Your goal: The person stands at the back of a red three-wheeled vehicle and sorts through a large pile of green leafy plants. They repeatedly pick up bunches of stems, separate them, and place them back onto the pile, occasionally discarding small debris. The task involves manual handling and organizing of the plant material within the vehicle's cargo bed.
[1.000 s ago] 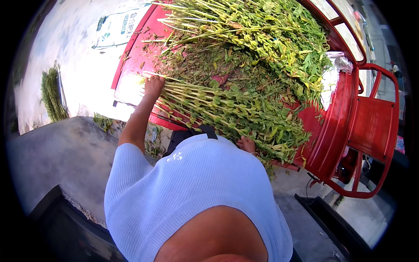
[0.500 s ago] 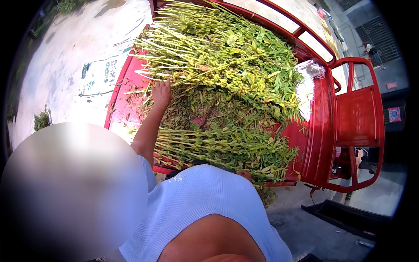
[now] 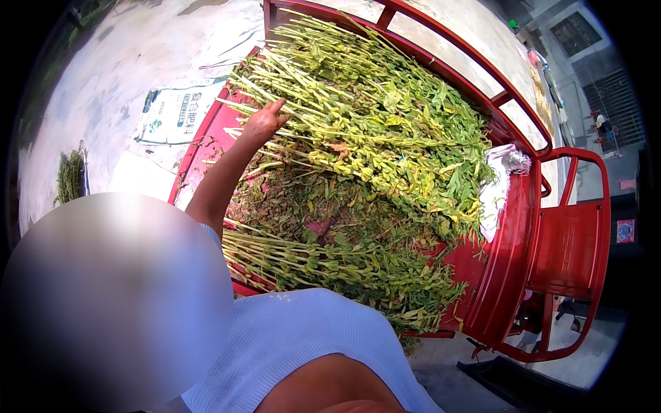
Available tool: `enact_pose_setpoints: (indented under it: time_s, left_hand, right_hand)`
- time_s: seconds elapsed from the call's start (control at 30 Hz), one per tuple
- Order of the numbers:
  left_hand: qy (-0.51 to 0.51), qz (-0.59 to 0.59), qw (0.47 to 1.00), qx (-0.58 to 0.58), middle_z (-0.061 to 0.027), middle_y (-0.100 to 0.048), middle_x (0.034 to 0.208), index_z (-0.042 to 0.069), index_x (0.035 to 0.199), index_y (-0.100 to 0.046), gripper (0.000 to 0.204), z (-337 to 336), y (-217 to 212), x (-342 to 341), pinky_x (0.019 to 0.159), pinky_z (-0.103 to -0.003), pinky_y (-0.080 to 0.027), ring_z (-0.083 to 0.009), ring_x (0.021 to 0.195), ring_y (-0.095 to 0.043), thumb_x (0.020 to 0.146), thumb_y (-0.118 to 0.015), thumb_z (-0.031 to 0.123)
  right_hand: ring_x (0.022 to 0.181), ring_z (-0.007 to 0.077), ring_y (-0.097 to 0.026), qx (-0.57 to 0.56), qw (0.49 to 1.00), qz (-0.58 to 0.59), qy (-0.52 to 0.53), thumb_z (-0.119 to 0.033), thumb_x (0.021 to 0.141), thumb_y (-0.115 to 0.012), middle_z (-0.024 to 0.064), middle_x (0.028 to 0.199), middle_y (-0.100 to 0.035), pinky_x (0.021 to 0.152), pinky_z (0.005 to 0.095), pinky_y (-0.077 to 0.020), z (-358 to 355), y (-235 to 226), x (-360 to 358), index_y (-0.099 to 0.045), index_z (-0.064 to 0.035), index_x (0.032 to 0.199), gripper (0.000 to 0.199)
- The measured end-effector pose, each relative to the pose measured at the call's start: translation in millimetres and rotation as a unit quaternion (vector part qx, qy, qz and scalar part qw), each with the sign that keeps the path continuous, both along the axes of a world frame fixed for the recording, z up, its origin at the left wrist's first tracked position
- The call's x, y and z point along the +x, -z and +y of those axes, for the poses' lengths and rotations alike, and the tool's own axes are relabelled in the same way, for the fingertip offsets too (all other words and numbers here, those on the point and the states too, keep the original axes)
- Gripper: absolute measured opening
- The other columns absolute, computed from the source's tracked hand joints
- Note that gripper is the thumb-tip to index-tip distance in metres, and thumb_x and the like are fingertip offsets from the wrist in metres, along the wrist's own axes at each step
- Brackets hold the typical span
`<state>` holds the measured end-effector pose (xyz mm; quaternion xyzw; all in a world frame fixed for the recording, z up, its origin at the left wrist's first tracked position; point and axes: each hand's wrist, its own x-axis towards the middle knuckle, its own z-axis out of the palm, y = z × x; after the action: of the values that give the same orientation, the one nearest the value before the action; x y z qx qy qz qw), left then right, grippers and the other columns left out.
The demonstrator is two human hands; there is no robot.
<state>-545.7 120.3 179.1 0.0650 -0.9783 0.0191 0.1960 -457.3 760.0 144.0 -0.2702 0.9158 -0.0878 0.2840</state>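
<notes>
Moved since the earlier frame: our left hand (image 3: 263, 122) has gone further up the cart bed, from the loose litter in the middle to the cut ends of the far bundle; the view has tipped with it.
Left hand: fingers together and stretched flat, resting on or just over the stalk ends of the far bundle of green stalks (image 3: 372, 131). We see no stalk closed inside the hand.
Right hand: not in view, hidden below our pale blue top (image 3: 303, 344); we cannot tell its grip.
Where the stalks lie: the far bundle is heaped across the upper part of the red cart (image 3: 516, 227), leaves toward the seat side; a near bundle (image 3: 330, 265) lies along the edge closest to us, with loose leaves and litter (image 3: 310, 206) between.
Risk, slipping stalks: we judge that a flat hand on the ends could drag out a few stems only and scatter the heap.
Risk, spill over the side: the stalk ends reach the left rim, so a pull that way could tip stems onto the pavement by the printed sack (image 3: 175, 113).
Risk, reach: our arm is fully stretched over the near bundle, so leaning further may crush it.
</notes>
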Motion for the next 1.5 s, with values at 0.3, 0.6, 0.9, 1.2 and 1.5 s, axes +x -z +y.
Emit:
enact_pose_setpoints:
  time_s: [0.3,0.6,0.9,1.2,1.5]
  left_hand:
    - [-0.033,-0.044,0.995,-0.082,-0.0026,-0.061,0.068,0.011,0.062,-0.061,0.012,-39,6,-93,0.065,-0.036,-0.044,-0.0217,0.081,-0.055,0.070,-0.057,0.019]
    - [-0.157,-0.303,0.939,-0.043,-0.0043,-0.023,0.146,0.031,0.138,-0.034,0.068,-84,18,-187,0.084,-0.033,-0.052,-0.0271,0.114,-0.048,0.079,-0.064,0.014]
    - [-0.148,-0.351,0.925,-0.017,-0.0038,-0.066,0.098,0.013,0.094,-0.069,0.022,-61,-16,-186,0.083,-0.035,-0.047,-0.0221,0.107,-0.054,0.085,-0.053,0.026]
    - [0.048,-0.096,0.982,-0.156,-0.0020,-0.060,0.069,0.010,0.072,-0.058,0.009,49,-182,-73,0.073,-0.034,-0.044,-0.0199,0.087,-0.052,0.075,-0.058,0.018]
    - [0.083,-0.106,0.957,-0.255,-0.0022,-0.054,0.071,0.010,0.082,-0.056,0.010,210,-275,44,0.067,-0.034,-0.043,-0.0195,0.071,-0.056,0.073,-0.057,0.013]
  right_hand:
    - [0.083,0.0263,-0.058,0.055,0.996,-0.042,0.058,-0.037,0.080,-0.060,0.0143,0.088,-0.061,0.075,0.0394,-0.0456,-9,-10,-18,-0.064,-0.0044,0.093,0.035]
    - [0.080,0.0289,-0.060,0.073,0.993,-0.050,0.080,-0.038,0.079,-0.061,0.0163,0.085,-0.062,0.073,0.0402,-0.0467,-17,-14,-50,-0.065,-0.0029,0.088,0.037]
    - [0.077,0.0315,-0.061,0.076,0.989,-0.070,0.102,-0.040,0.077,-0.062,0.0183,0.081,-0.063,0.072,0.0410,-0.0479,-16,-12,-46,-0.065,-0.0015,0.083,0.039]
    - [0.074,0.0340,-0.062,0.047,0.992,-0.088,0.072,-0.041,0.076,-0.062,0.0202,0.078,-0.063,0.070,0.0418,-0.0491,4,-2,-20,-0.066,0.0000,0.078,0.041]
    - [0.091,0.0232,-0.063,-0.416,0.738,-0.460,0.265,-0.041,0.085,-0.061,0.0167,0.114,-0.057,0.070,0.0345,-0.0527,-83,-3,-60,-0.035,-0.0008,0.133,0.068]
